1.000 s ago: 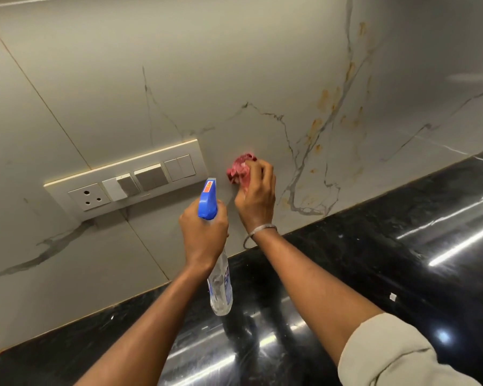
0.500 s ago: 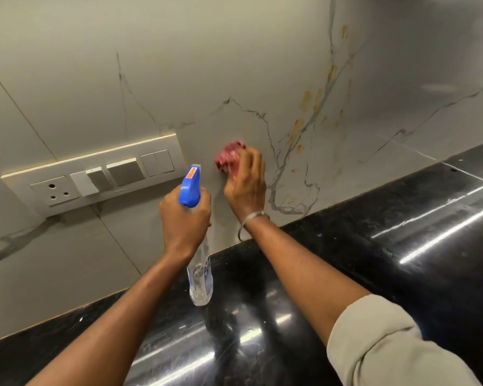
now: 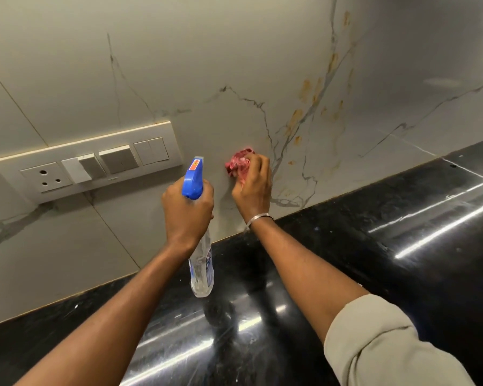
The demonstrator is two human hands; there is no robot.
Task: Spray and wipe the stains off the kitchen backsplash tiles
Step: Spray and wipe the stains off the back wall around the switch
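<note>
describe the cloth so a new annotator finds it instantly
Start at the switch panel on the marble backsplash and go right, past the spray bottle. The cloth is bunched under the right hand, pressed on the tile. It's the only pink-red thing.

Glossy black stone desk [image 3: 374, 246], smooth marble-look tiles [image 3: 207, 65], crumpled pink cloth [image 3: 239, 164], clear plastic bottle [image 3: 202, 270], thin metal bangle [image 3: 258, 218].

R hand [image 3: 253, 188] w/ cloth [image 3: 239, 164] slid slightly down-left on tile.
</note>
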